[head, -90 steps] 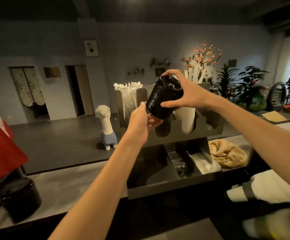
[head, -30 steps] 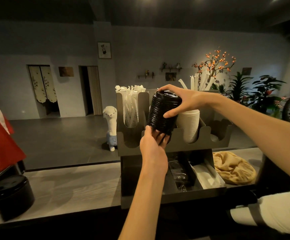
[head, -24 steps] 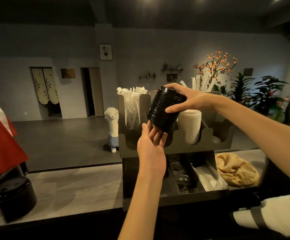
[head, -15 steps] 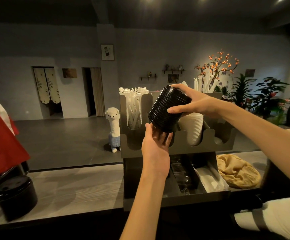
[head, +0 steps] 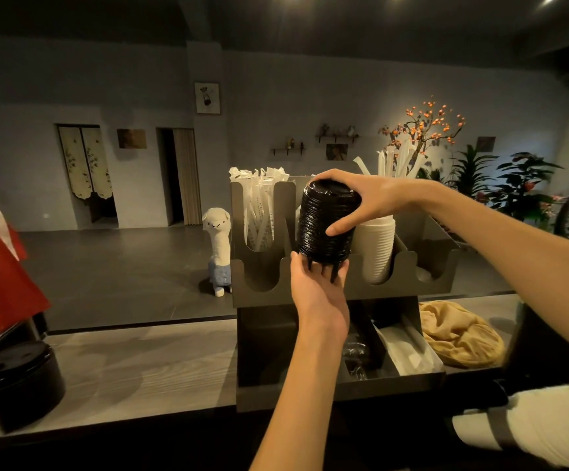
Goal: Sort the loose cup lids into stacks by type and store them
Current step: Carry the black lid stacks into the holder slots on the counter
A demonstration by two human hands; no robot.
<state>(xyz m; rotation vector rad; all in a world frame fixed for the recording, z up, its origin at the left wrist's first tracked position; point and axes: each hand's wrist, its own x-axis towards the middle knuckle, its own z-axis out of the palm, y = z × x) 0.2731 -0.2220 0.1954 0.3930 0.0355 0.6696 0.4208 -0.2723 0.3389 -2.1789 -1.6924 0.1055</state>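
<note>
My right hand (head: 361,198) grips the black lid stack (head: 327,226) from above, left hand (head: 317,287) fingers (head: 339,271) spread beneath it over the organizer (head: 262,294).

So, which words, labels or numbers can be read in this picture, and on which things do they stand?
None can be read.
White paper straw wrappers in the grey metal organiser: faint print, too small to read.
Stack of black plastic lids, held by both hands: no visible text.

One black lid stack (head: 327,226), one white lid stack (head: 378,249), one organizer (head: 412,277), two hands, one cloth (head: 459,338), one llama toy (head: 218,246)
</note>
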